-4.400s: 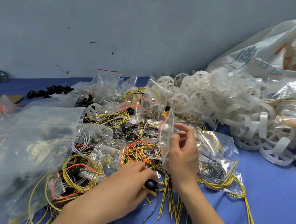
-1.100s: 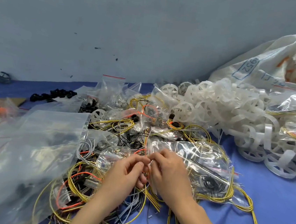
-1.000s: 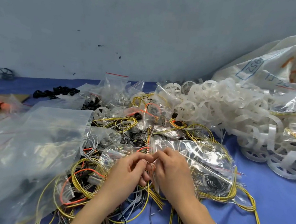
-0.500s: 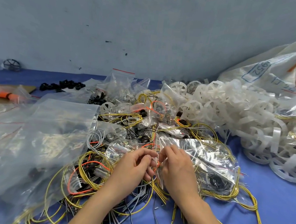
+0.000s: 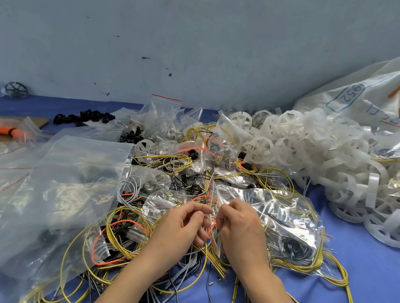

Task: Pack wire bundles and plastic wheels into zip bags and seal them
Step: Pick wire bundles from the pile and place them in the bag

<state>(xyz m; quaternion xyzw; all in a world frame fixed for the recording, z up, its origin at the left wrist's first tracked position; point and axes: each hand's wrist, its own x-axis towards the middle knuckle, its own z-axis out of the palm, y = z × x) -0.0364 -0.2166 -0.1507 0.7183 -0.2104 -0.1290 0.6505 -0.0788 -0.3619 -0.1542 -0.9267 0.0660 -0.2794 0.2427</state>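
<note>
My left hand [image 5: 181,226] and my right hand [image 5: 240,227] meet at the middle of the table, both pinching the mouth of a small clear zip bag [image 5: 215,202] with a red strip. The bag's body is largely hidden between my fingers. Under my hands lies a tangle of yellow, orange, grey and black wire bundles [image 5: 120,241]. Another clear bag holding wires [image 5: 285,224] lies just right of my right hand. A heap of white plastic wheels [image 5: 316,158] fills the right back.
Large clear plastic bags [image 5: 42,184] cover the left side. Small filled zip bags [image 5: 162,122] and black rings [image 5: 84,118] sit behind the wires. A big white sack [image 5: 372,95] leans on the wall at right. Blue table cloth [image 5: 378,281] shows at right front.
My right hand lowered the small bag from its upright position. My left hand left the wire pile and joined it at the bag's mouth. Over the last second both hands stay there.
</note>
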